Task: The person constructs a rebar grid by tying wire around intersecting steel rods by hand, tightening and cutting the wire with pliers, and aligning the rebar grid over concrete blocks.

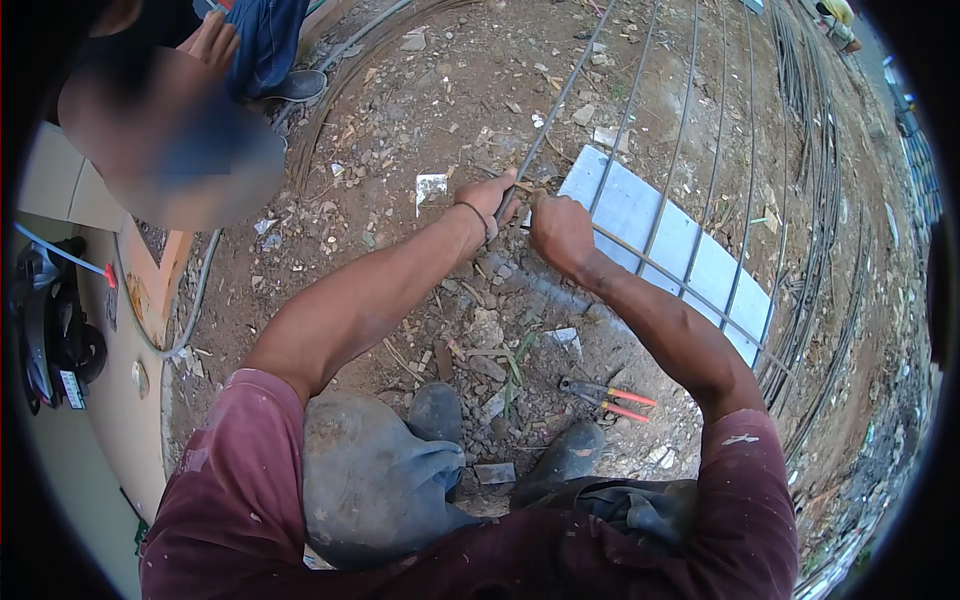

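My left hand (487, 200) is closed round the near end of a long steel rod (560, 108). Close beside it, my right hand (562, 232) makes a fist by the end of a thinner crosswise rod (665, 272); whatever it grips is hidden by the fingers. Several more long rods run away from me, roughly side by side, and the crosswise rod passes over or under them. Beneath these rods lies a pale flat board (640, 205). Pincers with red handles (607, 398) rest on the ground between my right forearm and my boot (560, 462).
Rubble and stones cover the dirt ground (440, 110). Bundled rods (815, 130) lie to the right. At the upper left another person (270, 50) is close by, near a grey hose (205, 290) and a wooden frame (160, 280). A further person (840, 25) is far off.
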A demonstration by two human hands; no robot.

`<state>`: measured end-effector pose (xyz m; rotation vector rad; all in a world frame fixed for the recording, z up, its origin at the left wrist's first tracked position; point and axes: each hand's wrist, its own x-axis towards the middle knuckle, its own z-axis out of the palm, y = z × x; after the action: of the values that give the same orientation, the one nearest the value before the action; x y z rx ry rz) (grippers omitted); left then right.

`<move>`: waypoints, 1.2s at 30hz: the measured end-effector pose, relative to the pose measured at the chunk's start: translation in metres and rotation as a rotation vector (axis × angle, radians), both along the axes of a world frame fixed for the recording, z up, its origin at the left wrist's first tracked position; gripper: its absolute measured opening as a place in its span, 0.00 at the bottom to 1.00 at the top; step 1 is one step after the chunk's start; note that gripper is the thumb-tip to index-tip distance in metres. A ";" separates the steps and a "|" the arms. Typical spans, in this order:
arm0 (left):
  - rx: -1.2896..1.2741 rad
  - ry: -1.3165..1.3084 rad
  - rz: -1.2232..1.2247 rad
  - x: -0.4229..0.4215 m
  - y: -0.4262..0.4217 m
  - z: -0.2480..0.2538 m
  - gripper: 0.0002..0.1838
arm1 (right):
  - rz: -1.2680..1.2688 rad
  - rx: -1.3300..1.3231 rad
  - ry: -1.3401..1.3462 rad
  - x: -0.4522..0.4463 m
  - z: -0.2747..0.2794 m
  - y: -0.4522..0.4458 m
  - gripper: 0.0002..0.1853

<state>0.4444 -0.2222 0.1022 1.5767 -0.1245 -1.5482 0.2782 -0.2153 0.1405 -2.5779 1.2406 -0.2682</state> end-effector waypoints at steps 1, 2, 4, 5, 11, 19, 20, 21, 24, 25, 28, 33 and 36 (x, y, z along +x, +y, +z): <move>-0.001 -0.004 -0.003 0.002 0.000 -0.002 0.16 | -0.003 -0.001 -0.004 0.001 0.001 -0.001 0.06; -0.026 0.057 -0.013 0.004 0.000 -0.004 0.16 | 0.041 -0.023 0.006 0.004 0.002 -0.002 0.07; -0.055 0.116 -0.024 0.004 -0.003 -0.008 0.15 | 0.084 -0.049 0.015 0.010 0.003 -0.005 0.07; -0.085 0.164 0.030 0.000 -0.004 -0.010 0.15 | 0.129 -0.077 0.043 0.015 0.002 -0.007 0.08; -0.096 0.051 0.062 0.002 -0.006 -0.014 0.13 | 0.120 -0.081 0.027 0.010 0.004 -0.006 0.09; -0.172 0.185 0.265 -0.012 0.006 0.017 0.08 | 0.153 -0.199 0.038 0.010 0.019 -0.016 0.08; -0.135 0.096 0.295 -0.017 0.008 0.027 0.10 | 0.186 -0.240 0.031 0.010 0.020 -0.019 0.09; -0.096 0.009 0.325 -0.020 0.011 0.037 0.11 | 0.219 -0.279 0.026 0.011 0.021 -0.021 0.10; -0.084 -0.582 0.114 -0.019 0.003 0.017 0.15 | 0.269 -0.302 0.028 0.014 0.029 -0.032 0.09; -0.085 -0.581 0.114 -0.020 0.003 0.015 0.15 | 0.270 -0.304 0.029 0.015 0.030 -0.035 0.09; -0.132 -0.745 0.128 -0.023 0.007 0.013 0.17 | 0.270 -0.207 -0.056 0.017 0.029 -0.046 0.12; -0.147 -0.853 0.117 -0.022 0.006 -0.006 0.10 | 0.332 -0.060 -0.382 0.026 0.002 -0.062 0.22; -0.139 -0.797 0.140 -0.025 0.007 0.000 0.11 | 0.160 0.538 -0.555 0.027 -0.003 -0.067 0.17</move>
<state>0.4196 -0.2151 0.1024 1.9534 -0.5336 -0.7156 0.3053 -0.2828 0.1379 -1.9376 0.7658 -0.4962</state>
